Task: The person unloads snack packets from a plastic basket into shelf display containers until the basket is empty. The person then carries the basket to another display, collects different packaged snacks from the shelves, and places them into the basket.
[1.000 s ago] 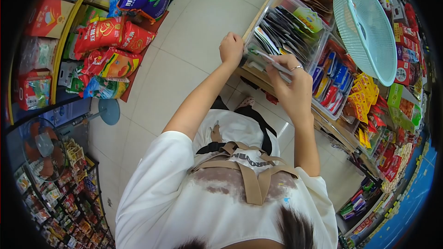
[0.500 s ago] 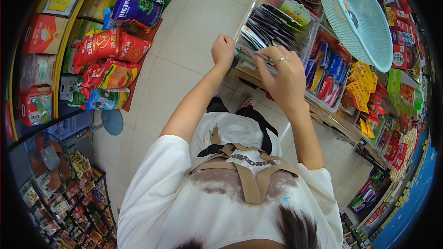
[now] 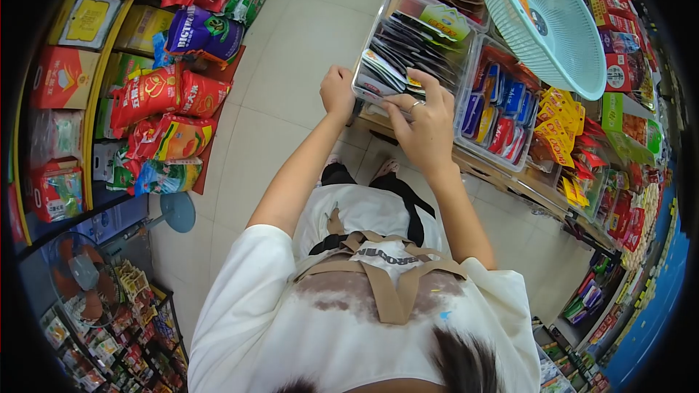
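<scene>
A clear plastic bin (image 3: 369,92) stands at the near end of the counter, filled with upright dark, flat packets (image 3: 413,45) and a few pale ones at its front. My left hand (image 3: 338,92) is closed beside the bin's left front corner; its fingertips are hidden, so whatever it holds does not show. My right hand (image 3: 426,122), with a ring on one finger, is at the front of the bin. Its thumb lies outside the front wall and its index finger bends over the rim by the front packets, gripping the edge.
Right of the bin sits another clear bin (image 3: 526,156) of blue, red and yellow packs. A light blue plastic basket (image 3: 575,51) leans over the goods behind. Yellow packets (image 3: 559,127) hang farther right. Shelves with red bags (image 3: 145,94) and a fan (image 3: 84,269) line the left.
The view has shifted, so the counter appears farther left. My right hand has moved along the front of the bin, its index finger now bent over the front packets. My left hand stays by the corner.
</scene>
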`<state>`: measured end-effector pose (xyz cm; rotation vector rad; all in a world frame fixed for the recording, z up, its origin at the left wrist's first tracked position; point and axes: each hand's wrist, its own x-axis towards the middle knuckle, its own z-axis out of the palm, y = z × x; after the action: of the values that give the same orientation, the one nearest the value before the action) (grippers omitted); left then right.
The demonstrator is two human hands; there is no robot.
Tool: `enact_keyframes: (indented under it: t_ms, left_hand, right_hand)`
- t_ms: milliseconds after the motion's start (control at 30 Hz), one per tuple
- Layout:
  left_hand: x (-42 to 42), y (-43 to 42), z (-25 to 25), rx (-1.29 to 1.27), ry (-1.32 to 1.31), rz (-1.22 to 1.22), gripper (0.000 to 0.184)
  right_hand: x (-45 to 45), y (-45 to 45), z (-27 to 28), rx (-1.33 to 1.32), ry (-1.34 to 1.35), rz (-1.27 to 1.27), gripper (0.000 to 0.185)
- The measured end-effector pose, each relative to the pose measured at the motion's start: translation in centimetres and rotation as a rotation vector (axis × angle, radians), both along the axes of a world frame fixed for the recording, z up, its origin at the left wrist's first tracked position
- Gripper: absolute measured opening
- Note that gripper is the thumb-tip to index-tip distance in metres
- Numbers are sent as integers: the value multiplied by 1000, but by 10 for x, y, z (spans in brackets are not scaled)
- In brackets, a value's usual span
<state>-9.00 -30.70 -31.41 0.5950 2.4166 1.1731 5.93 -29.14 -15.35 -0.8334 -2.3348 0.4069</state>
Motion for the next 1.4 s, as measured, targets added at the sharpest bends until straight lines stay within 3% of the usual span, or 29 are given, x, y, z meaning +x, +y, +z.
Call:
enact_keyframes:
  t_ms: [133,200,300,367,433,500,567,600,667,800,1033,1100,1133,1200,1300,1333,1400]
  left_hand:
    - [0,-1,-2,54,48,3,29]
    - [-2,2,-5,59,4,8,29]
    - [-2,-1,-7,133,-33,5,28]
    - [-1,-2,-7,143,-47,5,28]
    - [-2,-2,-9,155,-64,12,28]
    - [-3,-2,-12,126,-52,-3,28]
    - [-1,-3,-4,139,-48,-10,28]
    - [-1,-3,1,147,-44,-16,29]
    - [-2,-2,-5,139,-34,-17,29]
    - [-6,1,-29,145,-169,27,30]
    - [-4,-2,-14,108,-42,-30,31]
    - [-2,-3,-8,113,-13,-26,31]
    - [-1,-3,-5,120,15,-22,30]
    - [-1,-3,-3,115,8,-23,29]
    - [-2,-2,-2,114,-19,-17,28]
    - [-2,-3,-4,114,-41,-8,28]
    - [-3,-2,-13,127,-45,-16,27]
  right_hand:
    - [8,0,24,-14,-66,46,11]
    - [18,8,47,-191,17,109,16]
    - [46,57,100,-56,174,174,21]
    - [61,91,130,-99,287,-5,18]
    - [69,143,153,-160,28,-160,26]
    - [78,221,130,5,-131,-51,35]
    - [84,280,102,-417,-250,-138,50]
    - [82,291,92,-410,-246,-136,50]
    - [75,300,82,-566,-717,-463,61]
    - [69,303,66,-685,-748,-646,67]
    - [77,312,61,-848,-452,-541,39]
    - [80,315,68,-1050,153,-322,27]
    - [83,318,75,-1052,157,-326,27]
    - [92,327,90,-1012,481,-133,31]
    - [137,350,104,-998,673,-30,25]
    - [136,329,113,-997,680,-37,25]
    - [126,238,137,-1074,968,272,33]
